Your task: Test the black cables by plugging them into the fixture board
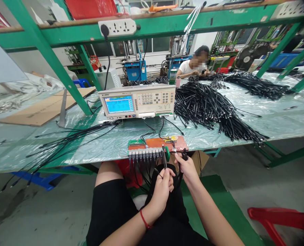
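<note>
Low in front of the table edge, my left hand (163, 182), with a red string at the wrist, is closed around black cables (164, 159) whose ends point up past a green disc (168, 153). Just to the right, my right hand (186, 168) pinches other black cables (184, 154), close to the right end of an orange test board (154, 143). Along the board's front edge runs a row of sockets (144, 153) with several black cables plugged in and hanging down. Leads run from the board to a bench tester (139, 102) with a lit blue screen.
A large heap of black cables (208, 106) lies right of the tester. More loose cables (72, 136) spread to the left, over the table edge. Cardboard (39, 109) lies behind them. Green frame posts (51, 65) rise from the table. A person (193, 66) sits across.
</note>
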Available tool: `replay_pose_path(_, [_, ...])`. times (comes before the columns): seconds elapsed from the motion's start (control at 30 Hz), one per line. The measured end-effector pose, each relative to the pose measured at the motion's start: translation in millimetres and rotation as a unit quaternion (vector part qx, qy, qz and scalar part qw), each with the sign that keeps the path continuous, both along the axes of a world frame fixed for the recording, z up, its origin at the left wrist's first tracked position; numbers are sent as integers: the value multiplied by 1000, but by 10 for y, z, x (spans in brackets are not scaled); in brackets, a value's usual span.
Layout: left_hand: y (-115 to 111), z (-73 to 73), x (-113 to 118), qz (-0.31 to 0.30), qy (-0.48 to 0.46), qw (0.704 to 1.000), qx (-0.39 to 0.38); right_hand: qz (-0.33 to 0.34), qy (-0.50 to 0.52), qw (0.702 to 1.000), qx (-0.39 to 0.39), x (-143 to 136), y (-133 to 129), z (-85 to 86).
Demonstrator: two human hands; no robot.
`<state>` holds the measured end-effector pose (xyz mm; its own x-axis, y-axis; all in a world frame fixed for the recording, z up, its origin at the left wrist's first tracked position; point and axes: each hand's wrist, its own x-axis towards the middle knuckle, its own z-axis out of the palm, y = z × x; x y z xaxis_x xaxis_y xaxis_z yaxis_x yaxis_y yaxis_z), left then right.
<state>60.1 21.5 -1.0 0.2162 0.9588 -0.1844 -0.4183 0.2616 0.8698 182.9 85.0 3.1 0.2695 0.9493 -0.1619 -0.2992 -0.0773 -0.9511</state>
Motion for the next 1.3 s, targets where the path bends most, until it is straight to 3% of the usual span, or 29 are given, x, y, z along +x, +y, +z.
replay_pose_path(0.23, [5,29,-23,-4,6,1000,3,-4,29,1000,-11,-15,-17,-13])
replay_pose_path(0.4, [19,35,-54,-6,10,1000,4,18,28,999,13,-93,-228,-39])
replay_pose_path(0.57, [-5,55,-73,-40,-17,999,7,13,41,997,64,-138,-404,97])
replay_pose_path(0.7, [-31,93,-72,-68,-26,997,10,10,72,997,40,-119,-328,176])
replay_pose_path(0.93, [-24,48,-80,-97,-18,995,23,38,-15,999,33,-152,-209,149])
replay_pose_path(1.0, [-10,44,-84,-81,2,996,34,32,-6,999,39,-154,-225,165])
replay_pose_path(1.1, [20,57,-101,5,31,998,46,18,36,997,64,-118,-251,150])
replay_pose_path(1.17, [39,58,-117,50,32,997,44,8,47,996,78,-69,-252,83])
replay_pose_path(1.3, [54,11,-138,76,30,996,39,26,6,997,65,41,-198,-136])
